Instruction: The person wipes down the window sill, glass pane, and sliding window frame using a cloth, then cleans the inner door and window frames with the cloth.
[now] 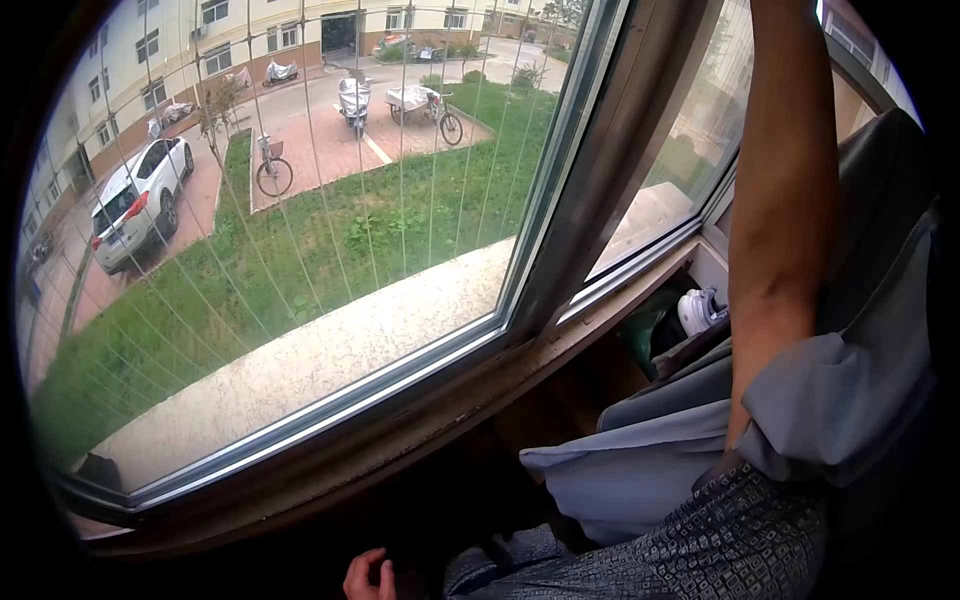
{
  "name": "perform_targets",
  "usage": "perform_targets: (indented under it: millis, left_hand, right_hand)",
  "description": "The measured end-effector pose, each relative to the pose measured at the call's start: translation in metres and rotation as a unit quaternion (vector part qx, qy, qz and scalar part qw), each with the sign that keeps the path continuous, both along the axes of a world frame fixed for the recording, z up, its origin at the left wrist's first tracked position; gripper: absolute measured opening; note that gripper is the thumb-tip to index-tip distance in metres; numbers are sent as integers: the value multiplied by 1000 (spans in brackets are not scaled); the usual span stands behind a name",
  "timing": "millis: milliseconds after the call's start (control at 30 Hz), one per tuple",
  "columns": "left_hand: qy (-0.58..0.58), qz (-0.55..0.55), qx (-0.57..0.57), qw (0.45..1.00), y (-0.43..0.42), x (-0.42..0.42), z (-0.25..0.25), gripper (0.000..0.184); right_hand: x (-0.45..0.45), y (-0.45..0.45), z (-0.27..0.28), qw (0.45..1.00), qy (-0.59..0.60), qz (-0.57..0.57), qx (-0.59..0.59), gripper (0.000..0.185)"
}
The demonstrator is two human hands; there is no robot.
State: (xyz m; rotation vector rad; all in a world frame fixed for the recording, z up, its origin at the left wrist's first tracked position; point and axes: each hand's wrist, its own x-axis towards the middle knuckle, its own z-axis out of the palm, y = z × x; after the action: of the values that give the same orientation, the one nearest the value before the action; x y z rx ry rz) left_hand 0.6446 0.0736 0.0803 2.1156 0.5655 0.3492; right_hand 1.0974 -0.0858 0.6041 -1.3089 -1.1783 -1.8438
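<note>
My left hand shows at the bottom edge, its lower part cut off by the frame. Its fingers are loosely curled with a gap between them, and nothing is visible in them. Patterned dark trousers lie just to its right. On the right side my bare right arm reaches straight up out of a grey sleeve. The right hand is beyond the top edge, so whatever it touches is hidden. A framed window pane fills the left and middle, with its dark frame post slanting nearby.
Below the glass runs a worn window sill. A white object sits partly hidden beside the arm, near something green. Thin vertical wires stand outside, before a pale ledge, grass, a white car and a bicycle.
</note>
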Motion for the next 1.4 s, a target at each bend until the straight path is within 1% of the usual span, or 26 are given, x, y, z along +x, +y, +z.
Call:
perform_targets:
  millis: [100,200,233,267,333,367,400,433,467,500,633,700,733,833,900,933,1000,1033,1100,1133,1167,1200,1233,1267,1333,1400]
  left_hand:
    - [4,-2,-10,1000,-2,-8,-2,20]
    - [12,4,-12,1000,-5,-17,-2,20]
    - [18,7,-12,1000,-5,-18,-1,20]
    - [17,8,-10,1000,-5,-20,1,20]
    - [21,13,-6,1000,-4,-22,4,19]
    - [17,18,0,1000,-3,-23,5,19]
    - [14,23,6,1000,-3,-26,6,19]
    - [16,26,6,1000,-3,-28,4,19]
    - [33,37,0,999,-3,-29,1,19]
    - [51,47,-6,998,-4,-32,0,19]
    - [55,48,-30,997,-9,-33,1,19]
    - [49,35,-29,998,-11,-33,-2,19]
    - [50,33,-28,998,-11,-32,-5,19]
    - [35,-4,-26,999,-9,-32,-8,20]
    - [27,11,-24,999,-12,-29,-5,20]
    - [27,12,-24,999,-13,-31,-3,20]
    - [20,17,8,1000,-12,-39,3,20]
    - [21,22,7,1000,-11,-45,1,20]
    - [31,82,-13,996,-14,-62,-5,21]
    - [23,103,4,994,-15,-63,-2,16]
    - [29,114,3,993,-16,-64,0,16]
    - [58,137,-31,988,-18,-64,0,17]
    - [86,157,-66,982,-20,-64,-2,17]
    - [63,126,-46,989,-15,-64,-11,17]
    - [55,116,-61,990,-16,-58,-15,18]
    - [51,92,-78,991,-16,-43,-10,20]
  right_hand:
    - [-1,-11,-82,1000,11,-16,10,28]
    - [-4,-18,-193,998,50,-31,16,25]
    - [3,-19,-234,998,36,-40,20,33]
    - [-3,-23,-273,996,78,-34,10,32]
    - [-21,-24,-341,984,171,40,31,23]
    - [-30,-27,-374,977,208,23,41,19]
    - [-43,-30,-402,966,257,10,38,20]
    - [-53,-33,-417,957,290,-19,12,22]
    - [-57,-34,-430,949,315,0,2,24]
    - [-61,-35,-441,940,340,18,-7,26]
    - [-94,-17,-464,925,379,18,-41,32]
    - [-118,6,-469,895,429,111,-43,29]
    - [-132,15,-473,886,447,93,-83,24]
    - [-155,31,-473,904,370,71,-199,23]
    - [-140,17,-465,897,357,92,-243,24]
    - [-135,9,-460,900,348,78,-251,24]
    - [-114,-19,-453,903,354,16,-244,28]
    - [-103,-35,-451,898,379,-26,-224,29]
    - [-88,-59,-451,880,407,-81,-230,28]
    - [-92,-53,-446,880,412,-79,-223,27]
    - [-95,-46,-445,880,417,-76,-216,26]
    - [-99,-38,-449,878,419,-66,-221,26]
    - [-106,-28,-453,882,424,-66,-195,26]
    - [-113,-18,-456,885,429,-68,-167,25]
    - [-140,13,-457,894,413,-9,-174,23]
    - [-175,51,-456,881,424,76,-196,24]
